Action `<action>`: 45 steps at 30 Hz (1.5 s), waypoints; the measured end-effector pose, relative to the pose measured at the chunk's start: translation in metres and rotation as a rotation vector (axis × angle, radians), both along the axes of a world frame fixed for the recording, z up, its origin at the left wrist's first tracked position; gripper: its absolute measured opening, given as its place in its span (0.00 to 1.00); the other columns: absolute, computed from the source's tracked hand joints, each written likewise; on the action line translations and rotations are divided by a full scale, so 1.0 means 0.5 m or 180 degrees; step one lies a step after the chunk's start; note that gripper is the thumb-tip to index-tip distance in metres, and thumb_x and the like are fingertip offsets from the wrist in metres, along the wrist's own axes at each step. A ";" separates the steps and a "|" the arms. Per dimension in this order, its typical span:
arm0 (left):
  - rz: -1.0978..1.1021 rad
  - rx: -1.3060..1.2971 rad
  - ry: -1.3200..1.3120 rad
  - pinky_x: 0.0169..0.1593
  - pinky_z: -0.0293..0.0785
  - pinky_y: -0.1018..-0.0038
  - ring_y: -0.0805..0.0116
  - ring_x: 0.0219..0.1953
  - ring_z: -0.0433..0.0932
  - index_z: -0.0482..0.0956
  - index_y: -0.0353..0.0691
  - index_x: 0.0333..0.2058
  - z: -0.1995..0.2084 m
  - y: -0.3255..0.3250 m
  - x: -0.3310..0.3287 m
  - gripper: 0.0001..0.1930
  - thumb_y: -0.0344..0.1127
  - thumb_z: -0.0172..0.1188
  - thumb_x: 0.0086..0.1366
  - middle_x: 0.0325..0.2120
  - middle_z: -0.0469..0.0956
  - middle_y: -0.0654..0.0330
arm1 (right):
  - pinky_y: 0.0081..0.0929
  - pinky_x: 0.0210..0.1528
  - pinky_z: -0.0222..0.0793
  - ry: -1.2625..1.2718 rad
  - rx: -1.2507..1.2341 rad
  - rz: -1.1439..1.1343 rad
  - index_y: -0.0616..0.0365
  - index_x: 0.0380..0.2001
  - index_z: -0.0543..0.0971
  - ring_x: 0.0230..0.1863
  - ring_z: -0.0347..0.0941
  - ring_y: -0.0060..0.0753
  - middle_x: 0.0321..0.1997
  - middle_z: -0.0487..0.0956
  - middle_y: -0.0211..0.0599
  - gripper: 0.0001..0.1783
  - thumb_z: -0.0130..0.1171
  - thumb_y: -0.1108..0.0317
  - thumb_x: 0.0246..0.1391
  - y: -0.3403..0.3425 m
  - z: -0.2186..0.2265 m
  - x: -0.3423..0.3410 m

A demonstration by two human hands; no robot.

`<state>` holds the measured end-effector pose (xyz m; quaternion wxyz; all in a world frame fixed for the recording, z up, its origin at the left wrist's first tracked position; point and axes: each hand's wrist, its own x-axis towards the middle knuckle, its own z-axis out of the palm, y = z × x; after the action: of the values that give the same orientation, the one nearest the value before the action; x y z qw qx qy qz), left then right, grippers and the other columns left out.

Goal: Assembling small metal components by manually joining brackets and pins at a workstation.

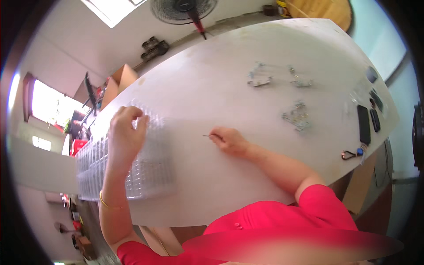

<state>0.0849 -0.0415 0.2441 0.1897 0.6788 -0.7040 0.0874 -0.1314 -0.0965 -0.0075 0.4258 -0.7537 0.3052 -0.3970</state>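
Nearest the body, the right hand (229, 141) rests on the white counter (247, 106), its forearm running back toward a red sleeve. Its fingers (217, 136) are pinched together on a thin metal pin (206, 135). The pin's long axis lies about level across the view, its free end pointing toward the person's left, away from the knuckles and toward the tray. It sits just above or on the counter surface; which one cannot be told.

To the left, the left hand (125, 137) lies over a clear plastic tray (145, 174) with rows of small moulded cells. The tray lies flat at the counter's left edge, with what looks like more of the same stacked under it. The fingers of this hand are curled, tips bent down onto the tray's far part; whether they grip anything small cannot be told. A thin gold bangle circles that wrist.

Farther out on the counter, well apart from both hands, lie three small clusters of shiny metal parts (297, 117). Near the right edge lie flat dark rectangular pieces (363, 123), with a small ring of keys (353, 154) below them.

Beyond the counter stand a floor fan (183, 9) and a brown cardboard box (120, 79).
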 end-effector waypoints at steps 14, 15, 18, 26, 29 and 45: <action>-0.1448 0.0499 0.0157 0.51 0.71 0.59 0.50 0.47 0.75 0.76 0.36 0.41 -0.315 -0.299 -0.440 0.11 0.33 0.59 0.62 0.42 0.77 0.52 | 0.42 0.40 0.70 0.0015 -0.0396 0.0248 0.58 0.38 0.78 0.39 0.75 0.50 0.38 0.81 0.46 0.08 0.56 0.67 0.59 0.036 0.002 0.004; -0.1464 0.0515 0.0145 0.51 0.71 0.59 0.50 0.47 0.75 0.76 0.36 0.41 -0.344 -0.323 -0.450 0.11 0.33 0.59 0.62 0.42 0.77 0.52 | 0.43 0.44 0.70 0.0022 0.0019 0.0416 0.58 0.40 0.78 0.44 0.75 0.50 0.42 0.80 0.47 0.10 0.57 0.64 0.57 0.038 0.015 0.006; -0.1266 0.0737 -0.0256 0.51 0.71 0.58 0.49 0.48 0.75 0.73 0.36 0.45 -0.396 -0.369 -0.484 0.14 0.32 0.59 0.61 0.44 0.76 0.51 | 0.41 0.50 0.70 -0.0462 0.0853 0.0850 0.57 0.43 0.78 0.52 0.73 0.49 0.50 0.78 0.47 0.16 0.59 0.58 0.56 0.035 0.042 -0.023; -0.0881 0.0967 0.0303 0.51 0.72 0.56 0.47 0.50 0.74 0.70 0.36 0.45 -0.409 -0.386 -0.486 0.18 0.28 0.63 0.57 0.44 0.75 0.46 | 0.40 0.52 0.70 0.0070 0.0918 0.0553 0.55 0.45 0.78 0.52 0.74 0.48 0.50 0.79 0.46 0.17 0.60 0.59 0.55 0.026 0.025 -0.011; -0.0779 0.1296 0.0668 0.50 0.72 0.57 0.46 0.49 0.74 0.69 0.36 0.46 -0.395 -0.376 -0.450 0.19 0.28 0.63 0.56 0.44 0.75 0.47 | 0.42 0.52 0.70 0.0118 0.0538 0.0492 0.55 0.43 0.79 0.52 0.74 0.50 0.48 0.80 0.47 0.14 0.60 0.63 0.53 0.028 0.031 -0.005; -0.1571 0.1793 0.0832 0.44 0.74 0.63 0.55 0.37 0.78 0.77 0.29 0.41 -0.411 -0.236 -0.558 0.19 0.42 0.62 0.62 0.37 0.79 0.48 | 0.38 0.29 0.60 -0.0263 -0.0121 0.0790 0.58 0.24 0.66 0.27 0.65 0.41 0.24 0.68 0.39 0.18 0.61 0.59 0.48 0.007 -0.059 0.039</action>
<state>-0.1943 -0.1596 0.0385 0.0993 0.5200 -0.8124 -0.2445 -0.1116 -0.0929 -0.0371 0.4695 -0.7765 0.1842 -0.3777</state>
